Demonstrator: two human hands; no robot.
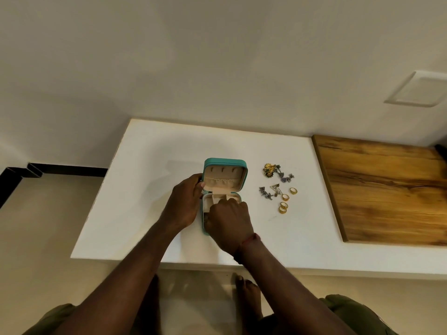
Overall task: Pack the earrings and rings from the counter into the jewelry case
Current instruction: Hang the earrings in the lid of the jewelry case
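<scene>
So over on the left there's just beige floor and a black baseboard strip [65, 169] along the wall, then the white rectangular counter [150, 165] starts. The left hand [185, 201] is wrapped around the left side of the small teal square jewelry case [226, 163], fingers curled onto its edge right about where the lid hinges to the base, so it's gripping the case itself. The case sits open roughly mid-counter, lid standing up on the far side, showing a cream lining with little hook slots and a gathered pocket. The base is nearer, with cream compartments, and most of it is covered by the right hand [229, 224], which is down inside with the fingers bunched and pointing in; can't tell if it's pinching anything because the knuckles hide the fingertips. There's a red thread band [249, 243] on that wrist. Just right of the case, still on the counter, sits the loose stuff: a gold floral earring cluster [269, 169] at the far end, silvery-purple earrings [286, 177] next to it, a triangular silver earring pair [275, 189] and a dark silver ornate earring [266, 193] nearer, then four gold rings [285, 200] scattered nearest right. Further right, well apart, is a brown wood-grain board [382, 189], and a white wall plate [420, 89] up on the wall.
</scene>
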